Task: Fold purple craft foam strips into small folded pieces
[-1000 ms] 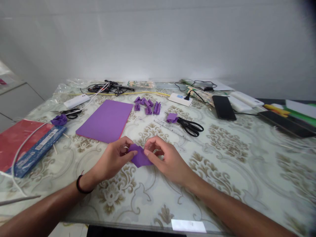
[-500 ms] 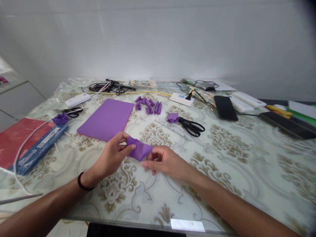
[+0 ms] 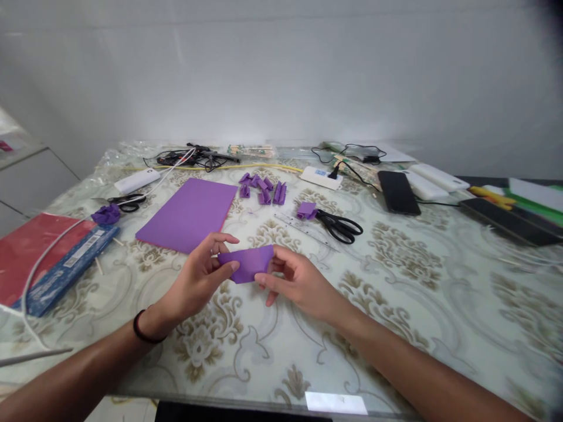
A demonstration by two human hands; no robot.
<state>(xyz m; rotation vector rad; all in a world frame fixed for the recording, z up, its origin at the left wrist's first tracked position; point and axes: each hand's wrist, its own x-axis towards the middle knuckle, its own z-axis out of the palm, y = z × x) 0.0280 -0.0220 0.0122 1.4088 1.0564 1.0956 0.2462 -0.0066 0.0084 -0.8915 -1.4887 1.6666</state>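
Between my hands, above the patterned table, is a small folded piece of purple paper (image 3: 248, 265). My left hand (image 3: 203, 275) pinches its left end with thumb and fingers, the index finger raised behind it. The right end is gripped by my right hand (image 3: 292, 276), thumb in front and fingers behind. Beyond my left hand lies a stack of purple sheets (image 3: 191, 211) with a red edge showing beneath. Several small folded purple pieces (image 3: 264, 187) sit behind, and another folded purple piece (image 3: 307, 210) rests by black-handled scissors (image 3: 341, 225).
A clear ruler (image 3: 305, 231) lies in the middle. On the left are a red and blue packet (image 3: 65, 264), crumpled purple paper (image 3: 106, 214), more scissors (image 3: 129, 203) and a white cable. A power strip (image 3: 321, 177) and black phone (image 3: 398, 192) are at the back right.
My right thumb has moved onto the front of the purple paper. The paper now shows a flatter, wider face with a straighter top edge, and my left index finger has lifted off it.
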